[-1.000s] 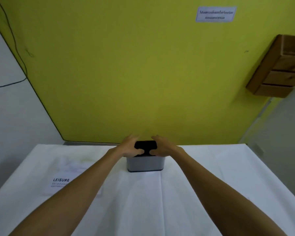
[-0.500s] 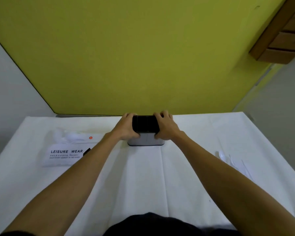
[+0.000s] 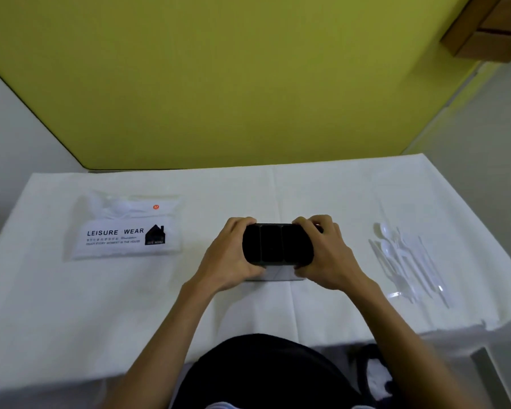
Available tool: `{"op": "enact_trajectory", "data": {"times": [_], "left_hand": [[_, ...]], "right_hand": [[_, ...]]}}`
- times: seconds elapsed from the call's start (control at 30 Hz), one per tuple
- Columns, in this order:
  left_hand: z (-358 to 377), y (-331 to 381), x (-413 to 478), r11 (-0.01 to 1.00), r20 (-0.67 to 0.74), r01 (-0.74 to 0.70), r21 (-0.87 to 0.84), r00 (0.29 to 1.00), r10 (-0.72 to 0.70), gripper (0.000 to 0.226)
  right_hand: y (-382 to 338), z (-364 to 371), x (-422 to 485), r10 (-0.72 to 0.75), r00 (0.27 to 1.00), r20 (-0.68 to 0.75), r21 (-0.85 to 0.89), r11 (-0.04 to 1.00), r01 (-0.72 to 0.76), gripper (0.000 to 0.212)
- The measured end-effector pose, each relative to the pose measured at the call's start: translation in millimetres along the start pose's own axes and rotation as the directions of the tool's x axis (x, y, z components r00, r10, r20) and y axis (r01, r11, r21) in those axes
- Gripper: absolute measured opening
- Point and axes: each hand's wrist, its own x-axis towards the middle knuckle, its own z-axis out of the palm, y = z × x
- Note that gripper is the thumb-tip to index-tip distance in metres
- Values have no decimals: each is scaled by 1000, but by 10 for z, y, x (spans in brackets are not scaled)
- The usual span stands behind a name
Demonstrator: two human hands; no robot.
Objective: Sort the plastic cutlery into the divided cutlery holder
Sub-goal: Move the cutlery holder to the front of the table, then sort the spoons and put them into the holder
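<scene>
The dark, rounded-rectangular divided cutlery holder (image 3: 278,245) stands on the white-clothed table (image 3: 248,190), directly before the seated person. Its three compartments appear empty. The left hand (image 3: 229,255) grasps its left end and the right hand (image 3: 325,252) its right end, fingers curled over the far rim, thumbs at the near side. A two-handed hold of this kind likely serves to set the holder square and within reach.

The loose white plastic cutlery (image 3: 404,261) lies well apart at the right, none yet sorted. A clear printed bag holding more white cutlery (image 3: 124,228) rests at the left.

Against the earlier frames, the holder now sits nearer the person, both hands unchanged in grip.
</scene>
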Motion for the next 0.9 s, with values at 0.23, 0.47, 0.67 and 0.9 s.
{"op": "enact_trajectory", "data": {"times": [0.23,0.47,0.67,0.9], "left_hand": [[-1,-18,-35,995,59,40,88,997,-45,101],[112,240,6,924,97,-32,382,995,-6,109],[742,908,75,916,100,-328,230,944,313,75],[1805,1405,453,952,256,-298,-75,917,307,47]], "right_hand": [[61,131,-91,-37,998,-50,89,995,41,92],[286,178,-277,145,989,-4,365,921,-133,98],[1021,166,-717,400,916,24,334,861,-384,59],[1806,47,-1096,539,842,20,317,796,-516,32]]}}
